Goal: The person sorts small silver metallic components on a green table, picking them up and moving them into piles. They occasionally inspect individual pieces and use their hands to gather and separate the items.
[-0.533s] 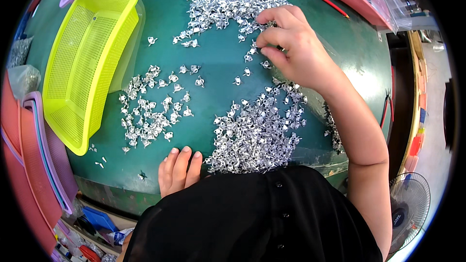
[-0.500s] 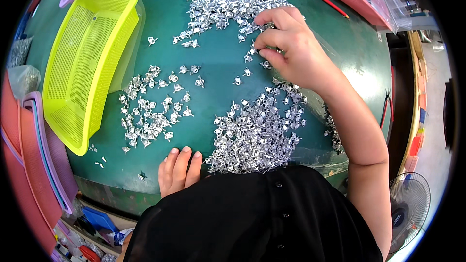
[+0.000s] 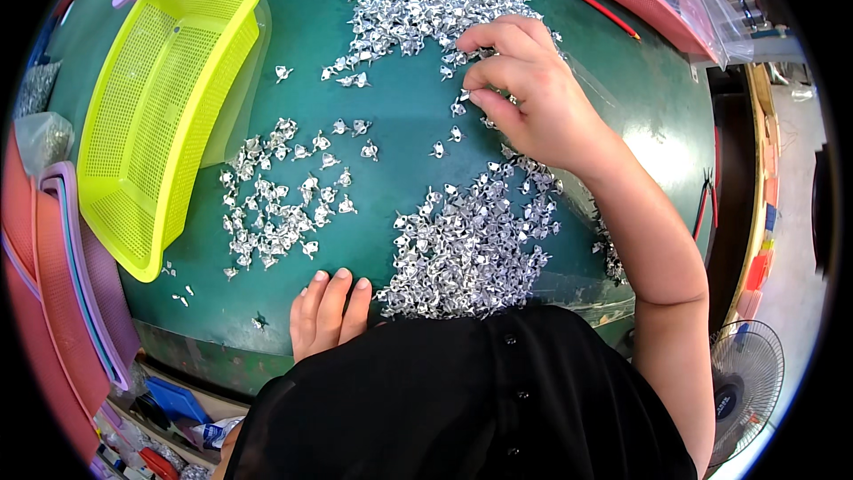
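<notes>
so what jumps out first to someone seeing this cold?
Heaps of small silvery metal parts lie scattered over the round green table, the biggest at the near edge and the far side. A bright yellow mesh basket sits at the left rim. The right hand pinches among the far parts; the left hand rests flat at the near edge.

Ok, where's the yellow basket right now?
The yellow basket sits on the person's left of the green table, beside the left pile of small metal parts.

One head-worn fisheye camera looks steeply down, close over the green table (image 3: 400, 151).
</notes>
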Action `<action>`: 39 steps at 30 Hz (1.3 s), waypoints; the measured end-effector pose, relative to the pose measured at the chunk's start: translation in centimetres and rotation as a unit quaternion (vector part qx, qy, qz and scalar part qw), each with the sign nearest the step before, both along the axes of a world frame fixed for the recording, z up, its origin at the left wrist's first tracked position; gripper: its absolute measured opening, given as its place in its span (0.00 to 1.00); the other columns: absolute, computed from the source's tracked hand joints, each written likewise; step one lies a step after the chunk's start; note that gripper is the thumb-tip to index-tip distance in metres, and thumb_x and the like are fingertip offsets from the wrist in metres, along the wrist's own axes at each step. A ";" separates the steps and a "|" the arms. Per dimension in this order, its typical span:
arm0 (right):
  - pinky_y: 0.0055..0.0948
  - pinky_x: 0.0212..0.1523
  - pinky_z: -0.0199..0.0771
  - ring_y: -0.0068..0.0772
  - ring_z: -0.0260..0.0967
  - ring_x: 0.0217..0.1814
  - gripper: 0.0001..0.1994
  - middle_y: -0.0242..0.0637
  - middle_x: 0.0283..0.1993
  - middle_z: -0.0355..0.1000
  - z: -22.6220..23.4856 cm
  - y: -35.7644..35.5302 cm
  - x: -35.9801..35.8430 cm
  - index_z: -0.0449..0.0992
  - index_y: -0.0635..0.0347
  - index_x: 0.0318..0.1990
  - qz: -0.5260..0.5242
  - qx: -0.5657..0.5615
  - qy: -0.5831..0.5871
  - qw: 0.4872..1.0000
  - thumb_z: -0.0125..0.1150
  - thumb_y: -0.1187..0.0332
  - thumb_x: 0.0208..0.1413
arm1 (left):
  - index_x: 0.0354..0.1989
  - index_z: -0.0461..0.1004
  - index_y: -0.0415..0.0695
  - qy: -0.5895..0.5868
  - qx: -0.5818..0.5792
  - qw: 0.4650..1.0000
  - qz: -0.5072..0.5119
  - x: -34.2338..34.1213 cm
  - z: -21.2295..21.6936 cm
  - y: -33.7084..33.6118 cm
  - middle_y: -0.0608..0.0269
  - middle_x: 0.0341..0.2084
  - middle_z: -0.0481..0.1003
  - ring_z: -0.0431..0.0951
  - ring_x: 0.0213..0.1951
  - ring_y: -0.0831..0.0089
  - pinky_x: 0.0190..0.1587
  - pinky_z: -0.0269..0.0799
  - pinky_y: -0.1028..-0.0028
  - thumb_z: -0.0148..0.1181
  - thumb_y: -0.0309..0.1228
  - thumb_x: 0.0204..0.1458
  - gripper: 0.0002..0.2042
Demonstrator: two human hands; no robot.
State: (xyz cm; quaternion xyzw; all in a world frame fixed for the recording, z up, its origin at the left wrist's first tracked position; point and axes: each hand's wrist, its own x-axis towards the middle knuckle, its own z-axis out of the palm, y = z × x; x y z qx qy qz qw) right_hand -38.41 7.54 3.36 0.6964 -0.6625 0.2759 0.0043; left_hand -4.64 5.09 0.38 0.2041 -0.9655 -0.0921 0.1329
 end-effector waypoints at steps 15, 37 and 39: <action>0.21 0.38 0.65 0.20 0.65 0.34 0.09 0.30 0.34 0.73 2.2 3.5 -2.2 0.76 0.67 0.39 -0.168 0.068 -0.642 0.745 0.63 0.71 0.54 | 0.47 0.74 0.44 0.032 -0.043 0.999 -0.002 -0.5 -0.3 -0.2 0.54 0.49 0.71 0.71 0.52 0.56 0.48 0.69 0.60 0.50 0.34 0.58 0.13; 0.37 0.42 0.70 0.46 0.68 0.42 0.08 0.39 0.38 0.69 1.4 5.7 -1.2 0.74 0.61 0.32 -0.054 0.071 -0.099 0.991 0.65 0.75 0.42 | 0.46 0.75 0.45 0.022 -0.050 0.998 0.010 -0.5 -0.4 -0.1 0.56 0.49 0.71 0.72 0.51 0.57 0.49 0.69 0.60 0.49 0.38 0.59 0.14; 0.38 0.44 0.70 0.47 0.68 0.44 0.09 0.39 0.38 0.69 1.0 4.1 -0.9 0.75 0.61 0.33 -0.069 0.044 -0.049 0.995 0.66 0.71 0.43 | 0.47 0.75 0.45 0.022 -0.049 0.999 0.008 -0.5 -0.4 -0.1 0.56 0.50 0.71 0.71 0.52 0.57 0.49 0.69 0.60 0.49 0.37 0.58 0.14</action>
